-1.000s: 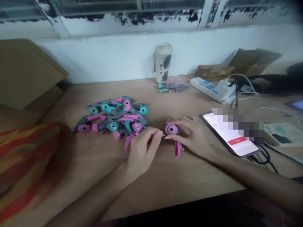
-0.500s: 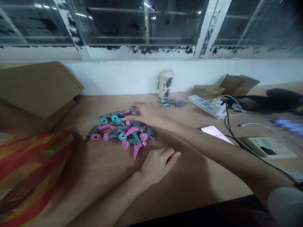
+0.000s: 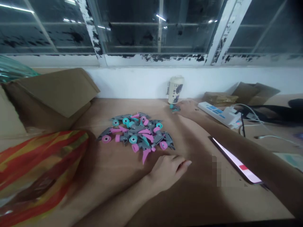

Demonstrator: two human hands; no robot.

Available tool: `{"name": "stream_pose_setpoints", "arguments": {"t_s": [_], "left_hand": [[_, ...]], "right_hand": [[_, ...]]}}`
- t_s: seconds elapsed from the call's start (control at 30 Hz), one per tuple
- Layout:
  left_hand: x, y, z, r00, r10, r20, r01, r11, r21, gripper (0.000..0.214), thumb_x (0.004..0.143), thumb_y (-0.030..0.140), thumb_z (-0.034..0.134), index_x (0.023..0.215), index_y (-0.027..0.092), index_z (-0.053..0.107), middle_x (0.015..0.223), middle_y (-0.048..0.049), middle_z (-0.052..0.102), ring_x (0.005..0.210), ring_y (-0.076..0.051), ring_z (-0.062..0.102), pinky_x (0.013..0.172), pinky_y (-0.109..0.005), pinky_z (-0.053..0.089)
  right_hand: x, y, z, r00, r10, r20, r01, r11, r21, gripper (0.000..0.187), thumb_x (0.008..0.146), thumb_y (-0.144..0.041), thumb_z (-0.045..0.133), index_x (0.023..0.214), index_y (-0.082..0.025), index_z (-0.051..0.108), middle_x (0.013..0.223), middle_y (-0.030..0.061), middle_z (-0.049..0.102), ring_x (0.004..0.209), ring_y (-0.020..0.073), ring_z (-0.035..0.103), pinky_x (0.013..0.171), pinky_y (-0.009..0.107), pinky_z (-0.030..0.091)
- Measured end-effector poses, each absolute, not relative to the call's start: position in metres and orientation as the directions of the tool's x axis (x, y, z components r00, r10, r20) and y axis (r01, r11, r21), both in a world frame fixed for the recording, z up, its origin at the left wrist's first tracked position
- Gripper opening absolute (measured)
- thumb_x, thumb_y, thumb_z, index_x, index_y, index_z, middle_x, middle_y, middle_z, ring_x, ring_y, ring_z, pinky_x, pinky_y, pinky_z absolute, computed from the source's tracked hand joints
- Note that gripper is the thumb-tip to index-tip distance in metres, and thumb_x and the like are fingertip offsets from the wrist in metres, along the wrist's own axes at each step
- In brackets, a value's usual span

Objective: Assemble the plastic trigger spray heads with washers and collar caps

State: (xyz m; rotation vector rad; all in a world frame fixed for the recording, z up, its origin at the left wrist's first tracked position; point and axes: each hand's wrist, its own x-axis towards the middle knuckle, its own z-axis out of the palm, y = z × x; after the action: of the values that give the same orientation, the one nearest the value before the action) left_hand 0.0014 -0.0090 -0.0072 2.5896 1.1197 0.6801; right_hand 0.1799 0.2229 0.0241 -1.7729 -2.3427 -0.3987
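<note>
A pile of trigger spray heads (image 3: 139,130), grey with pink and teal parts, lies in the middle of the table. My right hand (image 3: 188,108) reaches to the back, over a smaller group of spray heads (image 3: 174,107) beside the paper cup. It covers most of that group, and its fingers are blurred and partly hidden, so a grip cannot be made out. Just in front of the pile, my left hand (image 3: 165,171) rests on the table with its fingers curled in and thumb alongside. Nothing shows in it.
Against the wall stands a paper cup (image 3: 176,90). A power strip (image 3: 219,114) with plugs and cables lies to its right, and a lit phone (image 3: 236,160) lies under my right forearm. At left are a cardboard box (image 3: 61,91) and a red-and-yellow striped bag (image 3: 44,170).
My right hand has left the main pile and moved right and back to the small group by the cup. My left hand stays put. The view has shifted slightly.
</note>
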Motion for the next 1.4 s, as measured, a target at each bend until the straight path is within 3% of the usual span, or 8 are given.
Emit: {"name": "stream_pose_setpoints", "arguments": {"t_s": [0.43, 0.6, 0.8, 0.9, 0.97, 1.07, 1.2, 1.4], "left_hand": [[0.0, -0.01, -0.011, 0.587, 0.723, 0.364, 0.611, -0.691, 0.387, 0.029, 0.093, 0.028, 0.042, 0.073, 0.016, 0.06, 0.062, 0.0014, 0.062, 0.056, -0.012, 0.057, 0.05, -0.023, 0.038], [0.0, -0.01, -0.01, 0.554, 0.716, 0.425, 0.579, -0.698, 0.422, 0.027, 0.092, 0.025, 0.043, 0.072, 0.016, 0.059, 0.061, 0.0018, 0.061, 0.053, -0.011, 0.054, 0.05, -0.023, 0.038], [0.003, -0.014, -0.004, 0.548, 0.717, 0.431, 0.537, -0.696, 0.476, 0.029, 0.092, 0.023, 0.042, 0.067, 0.016, 0.055, 0.059, 0.0019, 0.056, 0.053, -0.01, 0.051, 0.052, -0.022, 0.038], [0.005, -0.014, -0.003, 0.564, 0.705, 0.43, 0.508, -0.706, 0.492, 0.026, 0.092, 0.022, 0.043, 0.069, 0.016, 0.055, 0.061, 0.0021, 0.056, 0.055, -0.009, 0.051, 0.053, -0.021, 0.038], [0.007, -0.013, -0.004, 0.539, 0.726, 0.426, 0.521, -0.685, 0.508, 0.019, 0.09, 0.025, 0.046, 0.075, 0.017, 0.056, 0.063, 0.0027, 0.057, 0.056, -0.009, 0.052, 0.054, -0.021, 0.039], [0.012, -0.011, -0.005, 0.47, 0.799, 0.375, 0.622, -0.602, 0.502, 0.017, 0.081, 0.033, 0.06, 0.089, 0.019, 0.055, 0.063, 0.0048, 0.054, 0.055, -0.011, 0.052, 0.051, -0.021, 0.038], [0.017, -0.011, -0.004, 0.477, 0.834, 0.279, 0.71, -0.552, 0.437, 0.035, 0.073, 0.039, 0.066, 0.101, 0.022, 0.053, 0.073, 0.0033, 0.058, 0.06, -0.013, 0.055, 0.051, -0.023, 0.039], [0.016, -0.01, -0.004, 0.524, 0.828, 0.198, 0.716, -0.554, 0.425, 0.02, 0.084, 0.037, 0.053, 0.077, 0.018, 0.056, 0.076, 0.0011, 0.056, 0.062, -0.012, 0.053, 0.053, -0.024, 0.037]], "right_hand": [[0.152, 0.243, 0.006, -0.397, 0.842, 0.366, 0.907, 0.422, 0.012, 0.031, 0.088, -0.033, 0.052, 0.115, -0.017, 0.053, 0.116, 0.0075, 0.055, 0.098, 0.0185, 0.057, 0.083, 0.04, 0.049], [0.15, 0.194, 0.036, -0.366, 0.833, 0.415, 0.855, 0.477, -0.204, 0.033, 0.095, -0.027, 0.03, 0.097, -0.012, 0.059, 0.097, 0.0123, 0.065, 0.097, 0.0232, 0.06, 0.089, 0.042, 0.04], [0.187, 0.088, 0.049, -0.452, 0.842, 0.295, 0.695, 0.54, -0.475, 0.047, 0.095, -0.047, 0.021, 0.077, -0.02, 0.054, 0.075, 0.0018, 0.065, 0.072, 0.0133, 0.062, 0.072, 0.027, 0.045], [0.202, 0.046, 0.035, -0.348, 0.922, 0.17, 0.436, 0.319, -0.841, 0.039, 0.089, -0.055, 0.036, 0.072, -0.021, 0.042, 0.063, -0.0016, 0.057, 0.062, 0.0128, 0.059, 0.066, 0.028, 0.046], [0.208, 0.029, 0.023, -0.289, 0.951, 0.106, 0.344, 0.206, -0.916, 0.039, 0.08, -0.055, 0.052, 0.071, -0.022, 0.035, 0.063, -0.0039, 0.053, 0.059, 0.0127, 0.058, 0.06, 0.027, 0.045], [0.211, 0.015, 0.004, -0.22, 0.965, 0.145, 0.442, 0.231, -0.867, 0.04, 0.072, -0.052, 0.065, 0.075, -0.022, 0.039, 0.069, -0.0026, 0.054, 0.061, 0.0133, 0.057, 0.056, 0.027, 0.043], [0.211, -0.001, -0.007, -0.207, 0.943, 0.26, 0.62, 0.332, -0.711, 0.027, 0.082, -0.047, 0.055, 0.088, -0.021, 0.049, 0.081, 0.0019, 0.061, 0.072, 0.0157, 0.058, 0.064, 0.03, 0.044], [0.206, -0.046, 0.007, -0.332, 0.851, 0.407, 0.784, 0.489, -0.384, 0.029, 0.085, -0.048, 0.051, 0.088, -0.019, 0.055, 0.083, 0.0051, 0.064, 0.079, 0.0191, 0.059, 0.072, 0.034, 0.044]]}}
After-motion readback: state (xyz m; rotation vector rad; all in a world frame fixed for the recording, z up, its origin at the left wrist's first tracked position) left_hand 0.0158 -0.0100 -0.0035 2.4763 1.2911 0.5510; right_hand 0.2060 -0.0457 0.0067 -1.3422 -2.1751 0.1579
